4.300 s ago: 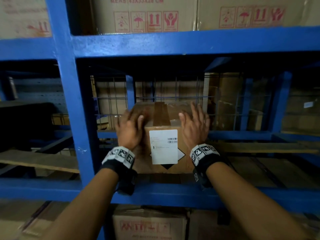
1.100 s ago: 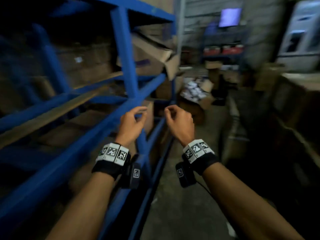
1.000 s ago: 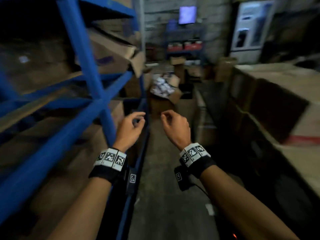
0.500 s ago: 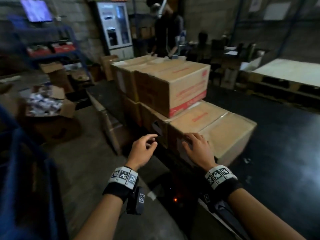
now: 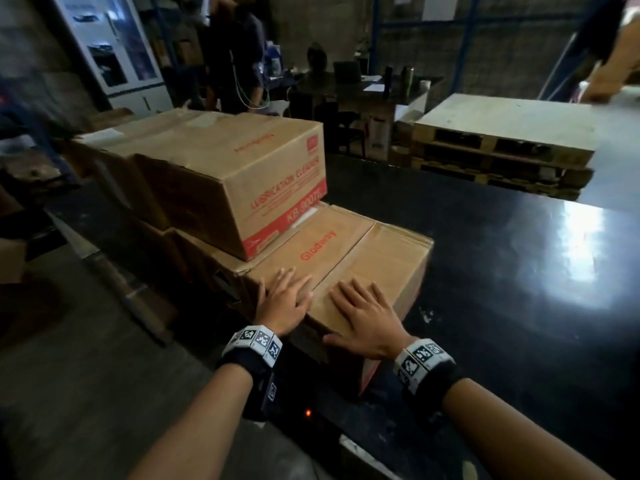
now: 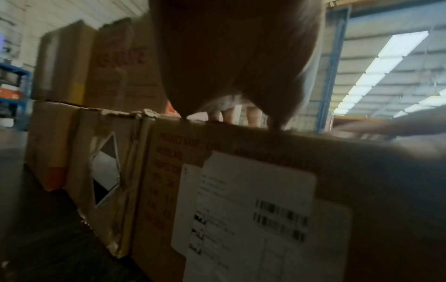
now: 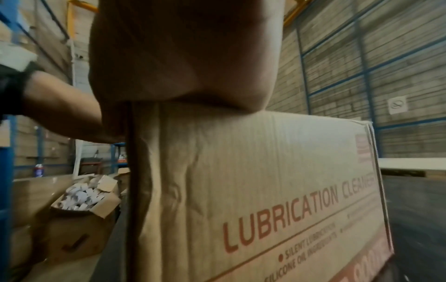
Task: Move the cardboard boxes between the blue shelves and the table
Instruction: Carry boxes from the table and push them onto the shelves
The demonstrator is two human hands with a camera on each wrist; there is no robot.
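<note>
Several cardboard boxes are stacked on a black table (image 5: pixel 485 271). The nearest box (image 5: pixel 363 258) is low, with red print on its top. My left hand (image 5: pixel 285 296) lies flat on that top near its left edge, fingers straight. My right hand (image 5: pixel 360 313) lies flat beside it, fingers spread. In the left wrist view the palm sits over the box's top edge, above a white barcode label (image 6: pixel 253 209). In the right wrist view the palm rests on the box's (image 7: pixel 265 190) top. A bigger box (image 5: pixel 242 174) stands on the stack behind.
Wooden pallets (image 5: pixel 502 150) with a pale board on top lie across the table at the back right. People stand at a desk behind the stack. An open box (image 7: pixel 82 200) of white items sits on the floor to the left, near a blue shelf post (image 7: pixel 4 171).
My view has swung from the blue shelves to the table. Both hands, empty and loosely curled a second ago, now lie flat on the nearest box's top.
</note>
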